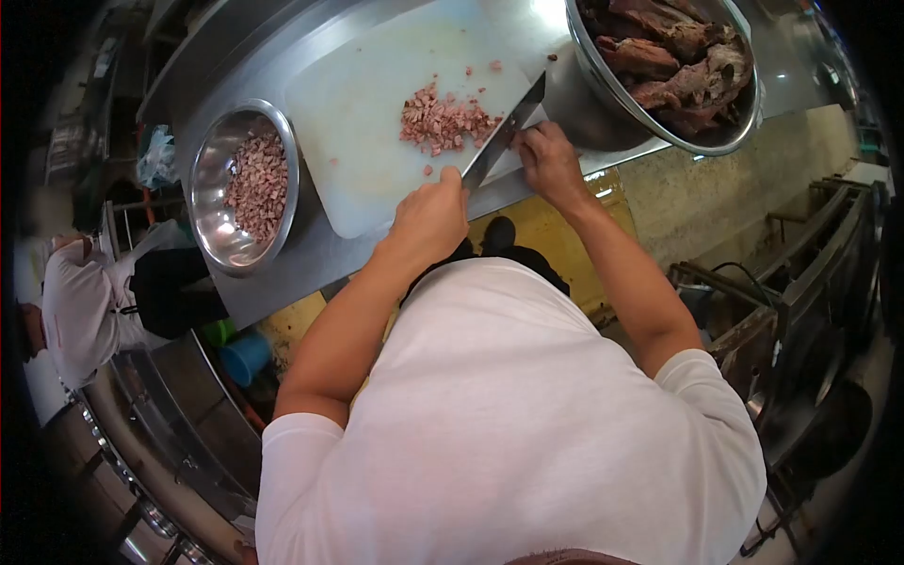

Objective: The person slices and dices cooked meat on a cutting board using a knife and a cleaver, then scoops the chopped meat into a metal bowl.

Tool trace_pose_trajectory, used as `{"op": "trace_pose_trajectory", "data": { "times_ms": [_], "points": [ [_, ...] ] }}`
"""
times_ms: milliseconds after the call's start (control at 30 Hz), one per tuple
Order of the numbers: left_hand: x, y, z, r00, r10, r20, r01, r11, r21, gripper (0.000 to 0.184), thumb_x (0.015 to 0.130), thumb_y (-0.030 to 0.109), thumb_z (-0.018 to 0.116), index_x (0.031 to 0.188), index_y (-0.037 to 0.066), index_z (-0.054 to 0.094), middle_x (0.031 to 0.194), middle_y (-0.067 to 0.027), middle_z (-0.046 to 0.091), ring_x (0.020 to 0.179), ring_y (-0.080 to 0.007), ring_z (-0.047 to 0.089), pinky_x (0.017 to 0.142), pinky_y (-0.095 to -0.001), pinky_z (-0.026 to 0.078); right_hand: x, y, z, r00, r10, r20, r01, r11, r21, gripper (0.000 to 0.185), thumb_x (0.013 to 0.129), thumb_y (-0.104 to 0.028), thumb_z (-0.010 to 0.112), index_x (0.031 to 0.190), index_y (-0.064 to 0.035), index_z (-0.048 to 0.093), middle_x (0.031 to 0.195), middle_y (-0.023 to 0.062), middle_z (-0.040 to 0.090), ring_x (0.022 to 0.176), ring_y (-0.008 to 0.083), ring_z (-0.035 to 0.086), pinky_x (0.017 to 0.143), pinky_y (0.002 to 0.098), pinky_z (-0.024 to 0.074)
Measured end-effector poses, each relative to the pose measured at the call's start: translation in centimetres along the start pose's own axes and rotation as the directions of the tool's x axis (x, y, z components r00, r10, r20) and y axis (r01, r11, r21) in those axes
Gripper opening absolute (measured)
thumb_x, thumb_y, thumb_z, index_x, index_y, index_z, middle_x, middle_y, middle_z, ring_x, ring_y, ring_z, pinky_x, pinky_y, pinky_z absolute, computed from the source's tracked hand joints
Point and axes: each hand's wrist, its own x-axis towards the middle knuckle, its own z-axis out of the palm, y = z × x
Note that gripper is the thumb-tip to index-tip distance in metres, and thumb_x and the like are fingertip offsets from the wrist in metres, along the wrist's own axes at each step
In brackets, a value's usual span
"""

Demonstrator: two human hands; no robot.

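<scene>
My left hand (430, 221) is wrapped round the handle of a kitchen knife (508, 127). Its broad blade slants up and to the right over the near right part of a white cutting board (363, 122). Beside the blade, my right hand (552, 166) has its fingers curled together at the board's edge; what they hold, if anything, is hidden. A loose pile of diced reddish-brown meat (443, 121) lies on the board, left of the blade, with a few stray bits around it.
On the left stands a steel bowl (201, 202) of diced meat. A deep steel pot (603, 89) with large cooked meat pieces (692, 71) stands at the right. Below the steel counter (250, 297) are a blue bucket (247, 358) and another person (89, 301) at far left.
</scene>
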Motion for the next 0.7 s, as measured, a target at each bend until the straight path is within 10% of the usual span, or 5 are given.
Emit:
{"op": "trace_pose_trajectory", "data": {
  "times_ms": [100,200,367,667,700],
  "points": [
    [0.2,-1.4,-0.6,0.996,0.022,-0.085,-0.031,0.994,-0.105,0.027,0.102,0.019,0.057,0.112,-0.006,0.054,0.085,-0.0297,0.068,0.084,-0.0510,0.065,0.076,-0.0568,0.050,0.6,-0.2,-0.8,0.999,-0.053,0.011,0.053,0.999,-0.007,0.010,0.082,-0.003,0.073,0.091,-0.0034,0.069,0.089,0.0151,0.062,0.092,0.0381,0.062,0.081,0.0463,0.0505],
    [-1.3,-2.5,-3.5,0.980,0.008,-0.200,-0.041,0.986,-0.164,0.027,0.101,0.023,0.058,0.108,-0.004,0.058,0.086,-0.0283,0.068,0.081,-0.0511,0.065,0.073,-0.0564,0.049,1.5,-0.5,-0.9,0.980,0.052,0.192,-0.037,0.996,-0.081,0.040,0.084,-0.020,0.081,0.119,-0.0044,0.067,0.124,0.0193,0.064,0.120,0.0397,0.059,0.101,0.0464,0.0490],
    [-1.2,-8.5,-4.6,0.887,-0.173,-0.429,0.236,0.967,0.097,0.022,0.101,0.021,0.052,0.110,0.002,0.058,0.086,-0.0271,0.070,0.084,-0.0504,0.068,0.077,-0.0595,0.052,5.1,1.1,0.6,0.929,0.094,0.359,0.076,0.900,-0.430,0.141,0.065,-0.082,0.075,0.162,0.0004,0.015,0.170,0.0230,0.017,0.158,0.0400,0.012,0.127,0.0557,0.0097],
    [-1.8,-7.5,0.2,0.920,-0.043,-0.390,0.125,0.974,0.188,0.021,0.101,0.023,0.052,0.109,0.003,0.056,0.078,-0.0216,0.068,0.073,-0.0422,0.069,0.070,-0.0539,0.054,8.9,-0.8,4.0,0.823,-0.174,0.541,0.345,0.909,-0.233,0.148,0.059,-0.091,0.070,0.161,0.0023,0.017,0.167,0.0235,0.024,0.157,0.0381,0.018,0.129,0.0521,0.0132],
    [-2.2,-8.8,0.4,0.909,-0.133,-0.394,0.131,0.991,-0.034,0.021,0.101,0.023,0.055,0.108,0.004,0.056,0.074,-0.0172,0.065,0.065,-0.0353,0.067,0.063,-0.0482,0.054,8.9,-1.6,4.0,0.814,-0.176,0.554,0.357,0.904,-0.237,0.148,0.058,-0.090,0.071,0.161,0.0029,0.019,0.166,0.0222,0.026,0.156,0.0384,0.019,0.128,0.0504,0.0153]
  ]
}}
